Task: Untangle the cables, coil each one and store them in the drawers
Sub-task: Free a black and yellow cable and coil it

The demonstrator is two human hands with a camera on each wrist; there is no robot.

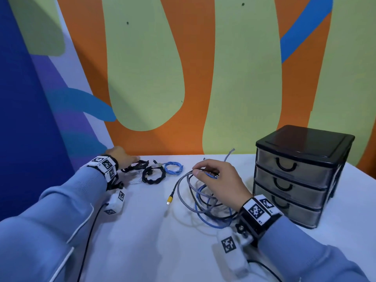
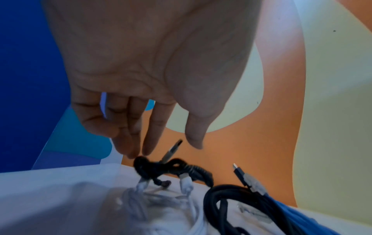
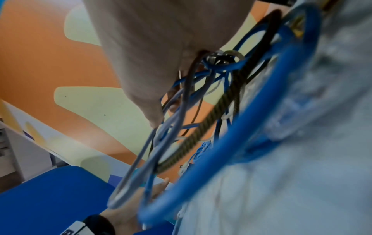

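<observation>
Fingers (image 1: pixel 196 171) of my right hand (image 1: pixel 220 181) pinch a strand atop the tangled cables (image 1: pixel 203 197), which lie on the tabletop (image 1: pixel 142 231) beside the closed drawers (image 1: pixel 293 180). Light, limp and snag-prone, I judge; lift near a plug. My left hand (image 2: pixel 145 76), fingers extended, touches the small black coil (image 2: pixel 161 168).

The head camera looked down and forward from above, taking in the white table (image 1: pixel 146 231), both arms and the painted wall (image 1: pixel 195 78) behind. The left wrist camera sat very close under the left hand (image 2: pixel 153 66), looking along its fingers toward that same wall. The right wrist camera looked along the right hand (image 3: pixel 145 52), tipped sideways. Both wrist views shared the table and wall with the head view.
</observation>
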